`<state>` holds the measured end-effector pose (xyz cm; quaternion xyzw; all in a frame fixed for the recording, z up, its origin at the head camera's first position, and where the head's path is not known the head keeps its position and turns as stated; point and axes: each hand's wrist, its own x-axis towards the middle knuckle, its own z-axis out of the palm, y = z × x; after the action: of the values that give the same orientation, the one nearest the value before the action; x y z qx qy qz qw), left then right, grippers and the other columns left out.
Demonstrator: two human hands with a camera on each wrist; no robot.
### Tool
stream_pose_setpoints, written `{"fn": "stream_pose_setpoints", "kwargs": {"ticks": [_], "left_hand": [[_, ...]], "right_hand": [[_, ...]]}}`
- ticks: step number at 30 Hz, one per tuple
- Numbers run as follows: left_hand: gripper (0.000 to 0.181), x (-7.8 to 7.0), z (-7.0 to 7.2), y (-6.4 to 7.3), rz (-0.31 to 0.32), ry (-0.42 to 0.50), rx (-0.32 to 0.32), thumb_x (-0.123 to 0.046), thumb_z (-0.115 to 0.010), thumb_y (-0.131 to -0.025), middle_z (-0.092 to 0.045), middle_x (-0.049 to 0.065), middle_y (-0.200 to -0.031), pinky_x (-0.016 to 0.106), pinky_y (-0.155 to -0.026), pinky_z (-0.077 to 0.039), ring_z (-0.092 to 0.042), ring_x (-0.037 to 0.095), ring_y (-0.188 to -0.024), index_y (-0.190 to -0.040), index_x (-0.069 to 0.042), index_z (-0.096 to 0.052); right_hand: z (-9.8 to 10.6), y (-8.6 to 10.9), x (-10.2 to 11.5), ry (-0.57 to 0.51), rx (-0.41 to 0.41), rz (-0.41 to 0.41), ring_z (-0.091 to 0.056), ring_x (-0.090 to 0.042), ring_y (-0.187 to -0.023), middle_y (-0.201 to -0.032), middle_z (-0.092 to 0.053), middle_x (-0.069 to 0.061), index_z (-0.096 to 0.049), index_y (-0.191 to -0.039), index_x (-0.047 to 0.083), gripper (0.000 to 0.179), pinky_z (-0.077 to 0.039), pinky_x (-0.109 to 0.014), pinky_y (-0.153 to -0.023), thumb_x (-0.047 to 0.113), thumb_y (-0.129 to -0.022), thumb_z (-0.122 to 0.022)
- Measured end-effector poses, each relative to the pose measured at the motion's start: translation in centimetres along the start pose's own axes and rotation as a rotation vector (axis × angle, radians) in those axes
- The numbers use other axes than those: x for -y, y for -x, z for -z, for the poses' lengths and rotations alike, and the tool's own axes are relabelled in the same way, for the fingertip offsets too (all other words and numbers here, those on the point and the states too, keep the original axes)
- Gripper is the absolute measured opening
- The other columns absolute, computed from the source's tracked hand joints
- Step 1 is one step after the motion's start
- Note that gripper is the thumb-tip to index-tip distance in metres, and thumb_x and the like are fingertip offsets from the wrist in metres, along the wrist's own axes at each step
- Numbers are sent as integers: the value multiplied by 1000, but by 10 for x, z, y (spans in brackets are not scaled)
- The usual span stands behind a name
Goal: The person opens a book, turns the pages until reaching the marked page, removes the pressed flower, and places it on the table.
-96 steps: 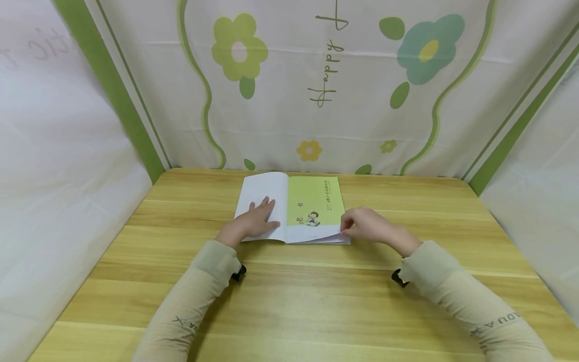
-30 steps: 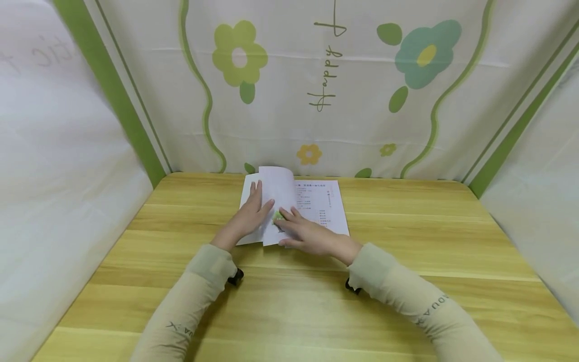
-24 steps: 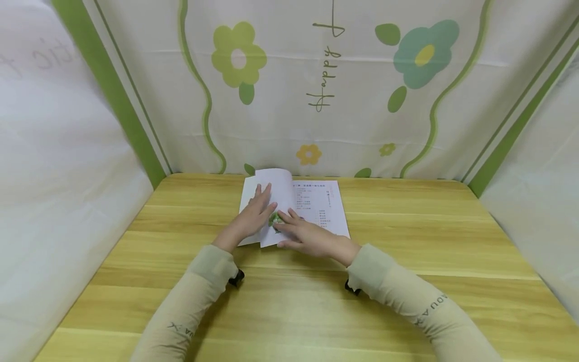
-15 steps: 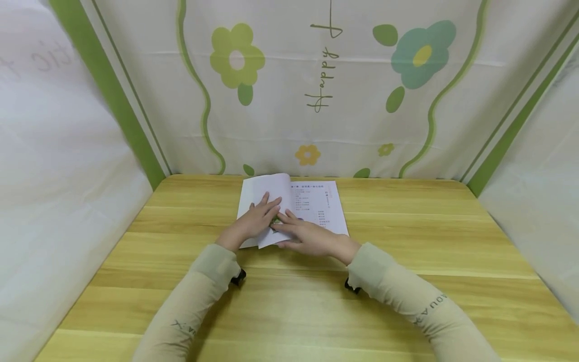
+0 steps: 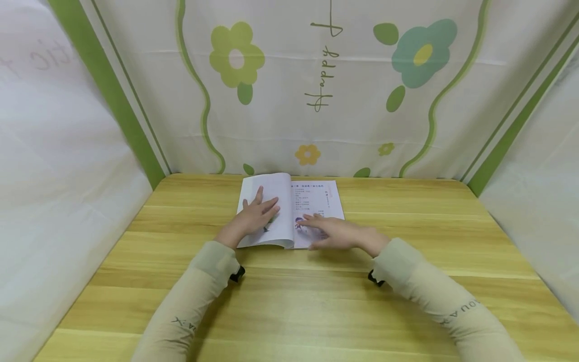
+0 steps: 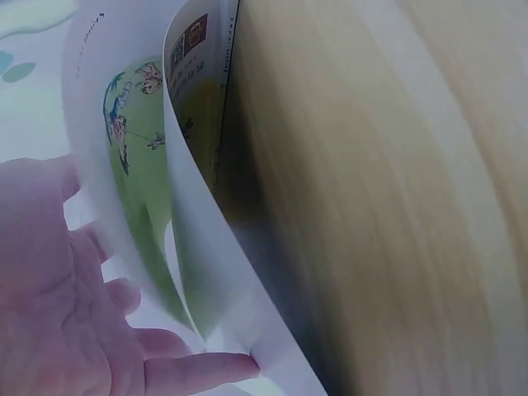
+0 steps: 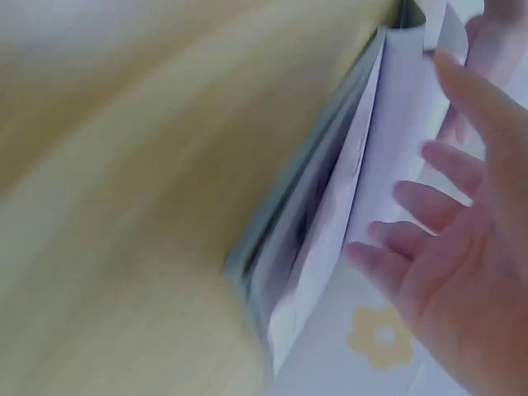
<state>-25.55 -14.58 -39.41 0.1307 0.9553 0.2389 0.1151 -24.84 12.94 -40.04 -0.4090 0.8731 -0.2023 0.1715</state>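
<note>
An open book (image 5: 280, 188) lies near the table's far edge, its left pages bowed up toward the spine. My left hand (image 5: 253, 216) rests with spread fingers on the left page, partly covering a small picture. In the left wrist view its fingers (image 6: 202, 371) lie along the curved page, and a green illustrated sheet shows beneath. Over the lower part of the printed right page is my right hand (image 5: 336, 234), fingers extended, blurred in the head view. The right wrist view shows the book's page edges (image 7: 322, 206) fanned slightly apart beside that hand, which holds nothing.
The wooden table (image 5: 289, 311) stretches in front of the book and to both sides. Behind it hangs a white curtain (image 5: 280, 115) with flower prints and lettering, and white side panels flank the table.
Since the green title page, a leaf has turned over to the left, showing printed text on the right. My left hand has pressed it down; my right hand has moved back rightward off the leaf.
</note>
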Motion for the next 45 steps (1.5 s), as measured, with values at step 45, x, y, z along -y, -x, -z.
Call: {"fn": "stream_pose_setpoints", "kwargs": {"ticks": [45], "left_hand": [[78,2,0,7,107,-31,159,-52,-53,-104,9,22,-168,77,-112,-8,10,62,-145,-166,-20,-17]], "right_hand": [[12,38,-39,24,-100,-270,-57,-38,-124,-161,-27,-29,-45,-152,-4,72,-46,-48,-103,34,-98,-72]]}}
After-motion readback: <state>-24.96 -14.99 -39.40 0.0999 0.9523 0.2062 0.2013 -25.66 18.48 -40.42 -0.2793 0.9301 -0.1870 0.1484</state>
